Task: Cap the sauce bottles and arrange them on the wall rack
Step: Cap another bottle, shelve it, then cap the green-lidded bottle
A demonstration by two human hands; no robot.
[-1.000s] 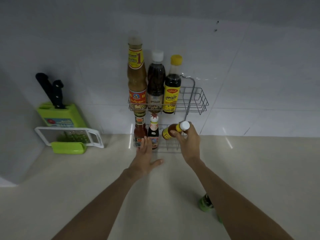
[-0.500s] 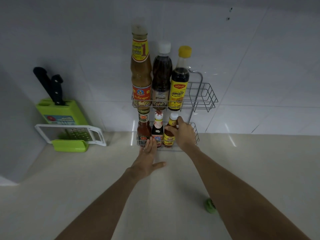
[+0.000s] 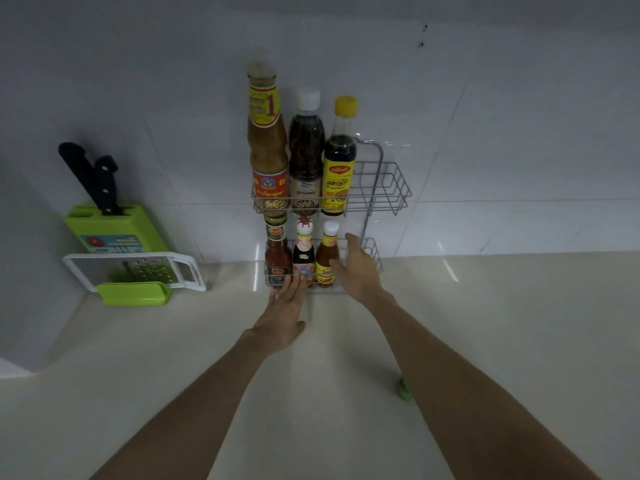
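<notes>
A two-tier wire wall rack (image 3: 394, 188) hangs on the tiled wall. Its upper tier holds three tall capped bottles: a brown sauce (image 3: 267, 143), a dark sauce with a white cap (image 3: 306, 154) and a dark sauce with a yellow cap (image 3: 340, 161). On the lower tier stand a red sauce bottle (image 3: 277, 254), a dark bottle with a red-white cap (image 3: 303, 251) and a small white-capped chili sauce bottle (image 3: 327, 251). My right hand (image 3: 356, 268) is open just right of the chili bottle, fingers apart, holding nothing. My left hand (image 3: 285, 306) rests open against the lower tier's front rail.
At the left, a green knife block (image 3: 114, 230) with black-handled knives stands against the wall, a white and green grater (image 3: 135, 271) in front of it. A small green object (image 3: 403, 389) lies on the beige counter beside my right forearm.
My right hand carried the small chili bottle in tilted, stood it upright on the lower tier, then let go and opened beside it. My left hand stayed at the rack front.
</notes>
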